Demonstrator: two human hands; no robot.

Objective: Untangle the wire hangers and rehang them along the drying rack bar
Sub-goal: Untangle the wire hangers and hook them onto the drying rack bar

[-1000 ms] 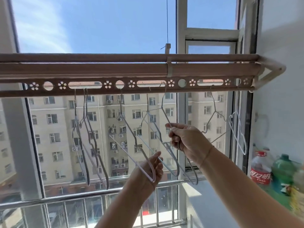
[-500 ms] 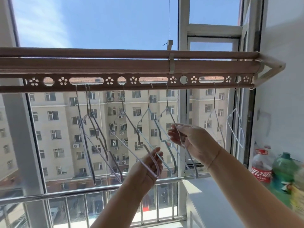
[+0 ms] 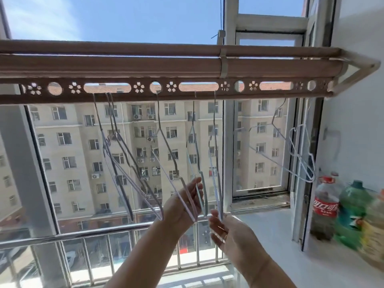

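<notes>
- drying rack bar spans the upper frame, left edge to the bracket at upper right; perforated strip runs along its underside.
- wire hangers all hook into the strip's holes and hang below it, in front of the window.
- left cluster: about three hooks share the long slot at upper left; the bodies overlap and slant down-right toward centre. Can't separate the individual wires.
- middle hanger: hook in a round hole, body slants down-right, lower corner at the left hand.
- slot pair: two hooks in the centre slot, bodies nearly vertical, lower ends between the two hands.
- tilted hanger: right of the window post, swung out sideways.
- white hanger: far right, near the bracket, just beside the tilted one.
- left hand, lower centre: released, fingers roughly straight and pointing up, with the middle hanger's wire lying across it. No curl round the wire visible.
- right hand, just right of and below the left: released, palm up and relaxed, fingertips touching the bottom of the rightmost slot hanger.
- cola bottle, green bottle and a blurred yellowish bottle stand on the sill, lower right.
</notes>
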